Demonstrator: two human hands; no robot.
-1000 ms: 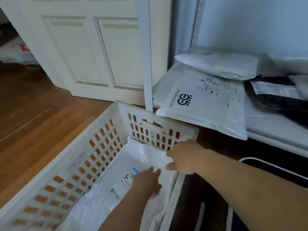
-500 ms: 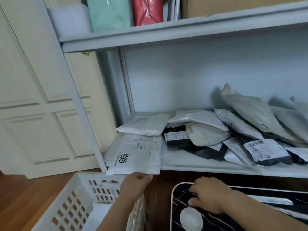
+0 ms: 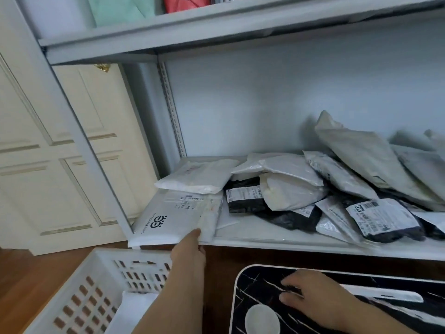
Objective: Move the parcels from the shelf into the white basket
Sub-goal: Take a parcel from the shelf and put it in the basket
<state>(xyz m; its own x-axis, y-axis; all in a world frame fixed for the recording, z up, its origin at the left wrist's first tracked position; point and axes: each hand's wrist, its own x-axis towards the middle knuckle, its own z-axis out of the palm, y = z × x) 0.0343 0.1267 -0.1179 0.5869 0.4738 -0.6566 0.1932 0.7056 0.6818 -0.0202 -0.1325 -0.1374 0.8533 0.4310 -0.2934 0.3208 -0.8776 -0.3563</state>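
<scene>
Parcels point(image 3: 301, 189) are waiting — your left hand point(image 3: 190, 251) is now pinching the logo mailer point(image 3: 173, 218); right hand point(image 3: 310, 295) is resting flat, empty — next basket point(image 3: 96, 285) load starting.

Left hand reaching to a flat white parcel on the shelf, above the white basket

The person's left hand point(image 3: 189, 253) is touching the front edge of the flat white plastic mailer with a black logo point(image 3: 175, 216), which is overhanging the pale grey metal shelf point(image 3: 277, 239); whether the fingers are gripping it is unclear. A puffy white padded parcel point(image 3: 199, 174) is lying on the mailer's far end, beside a heap of grey, white and black poly bags point(image 3: 337, 189). The right hand point(image 3: 310, 297) is resting flat on a black marble-patterned board with a white rim point(image 3: 255, 285). The white slotted plastic basket point(image 3: 96, 283) is sitting below on the brown wooden floor point(image 3: 26, 280), already holding a white parcel point(image 3: 137, 307).
</scene>
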